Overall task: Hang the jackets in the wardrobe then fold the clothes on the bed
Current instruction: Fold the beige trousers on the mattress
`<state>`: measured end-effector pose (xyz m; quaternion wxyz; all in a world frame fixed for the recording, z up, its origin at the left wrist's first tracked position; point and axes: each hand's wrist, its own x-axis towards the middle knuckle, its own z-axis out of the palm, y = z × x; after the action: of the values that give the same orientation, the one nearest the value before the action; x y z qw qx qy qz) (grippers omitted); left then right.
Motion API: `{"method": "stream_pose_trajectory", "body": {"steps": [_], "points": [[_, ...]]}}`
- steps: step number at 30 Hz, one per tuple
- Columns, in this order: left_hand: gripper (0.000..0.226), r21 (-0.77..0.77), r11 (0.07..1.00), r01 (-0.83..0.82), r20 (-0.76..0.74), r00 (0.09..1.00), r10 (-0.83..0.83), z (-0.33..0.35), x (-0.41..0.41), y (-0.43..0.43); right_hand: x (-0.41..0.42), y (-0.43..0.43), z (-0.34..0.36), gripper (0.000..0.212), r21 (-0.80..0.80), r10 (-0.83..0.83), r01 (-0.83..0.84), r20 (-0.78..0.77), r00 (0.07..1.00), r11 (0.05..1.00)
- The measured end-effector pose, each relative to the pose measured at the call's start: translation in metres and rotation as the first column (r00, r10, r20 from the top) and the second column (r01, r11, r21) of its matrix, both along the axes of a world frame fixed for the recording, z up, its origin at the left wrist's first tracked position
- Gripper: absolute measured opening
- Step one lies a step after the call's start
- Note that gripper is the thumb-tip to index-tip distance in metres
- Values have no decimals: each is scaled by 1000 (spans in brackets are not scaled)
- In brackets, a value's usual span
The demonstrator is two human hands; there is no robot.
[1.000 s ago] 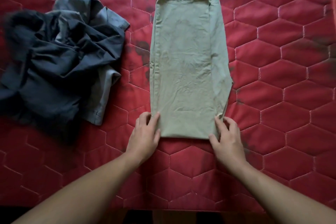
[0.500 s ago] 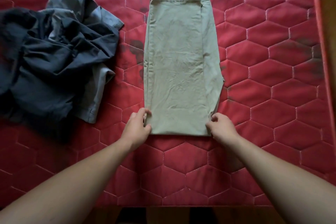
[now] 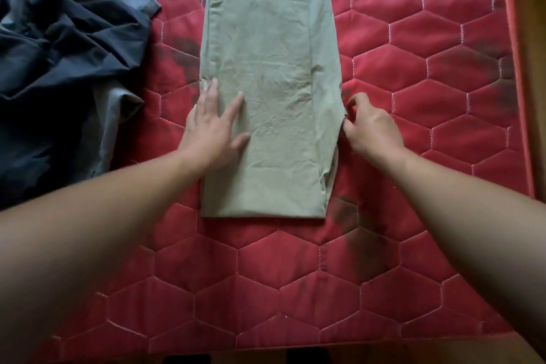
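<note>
A pale green garment (image 3: 266,68), folded into a long narrow rectangle with its elastic waistband at the far end, lies flat on the red quilted bed (image 3: 413,97). My left hand (image 3: 214,124) rests flat on its left side, fingers straight and spread. At the garment's right edge, about halfway along, my right hand (image 3: 370,127) pinches the cloth with curled fingers. A crumpled heap of dark navy and grey-blue clothes (image 3: 65,68) sits at the left, apart from both hands.
The bed's right edge with red piping (image 3: 517,68) borders a brown wooden surface (image 3: 531,23). Its near edge (image 3: 295,349) runs along the bottom. Dark stains mark the quilt beside the garment.
Both hands have moved from the garment's near corners up to about its middle. The left hand now lies flat on the cloth, and the right pinches the right edge. The view has moved closer.
</note>
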<state>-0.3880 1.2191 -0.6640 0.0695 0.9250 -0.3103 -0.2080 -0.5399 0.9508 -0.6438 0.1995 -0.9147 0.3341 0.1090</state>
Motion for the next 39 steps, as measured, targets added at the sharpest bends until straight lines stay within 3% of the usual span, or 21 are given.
{"method": "stream_pose_trajectory", "body": {"steps": [3,7,13,27,34,39], "points": [[88,74,997,28,-55,998,-24,-14,9,-7,6,2,-6,29,-104,116,-117,-13,993,988],[90,107,992,69,-95,994,-59,-18,12,-2,7,4,-7,17,-119,79,-76,20,997,990],[90,214,972,95,-154,986,-63,-12,13,-9,-18,8,1,35,233,-53,1,218,974,972],[88,236,966,109,-199,978,-62,-16,14,-6,-30,3,-4,71,348,-74,-10,226,971,937],[87,248,962,114,-209,976,-62,-13,13,-7,-23,6,-2,74,213,72,-98,127,989,972],[86,237,964,117,-221,973,-64,-13,13,-6,10,12,-4,29,-56,-13,17,70,997,998]]}}
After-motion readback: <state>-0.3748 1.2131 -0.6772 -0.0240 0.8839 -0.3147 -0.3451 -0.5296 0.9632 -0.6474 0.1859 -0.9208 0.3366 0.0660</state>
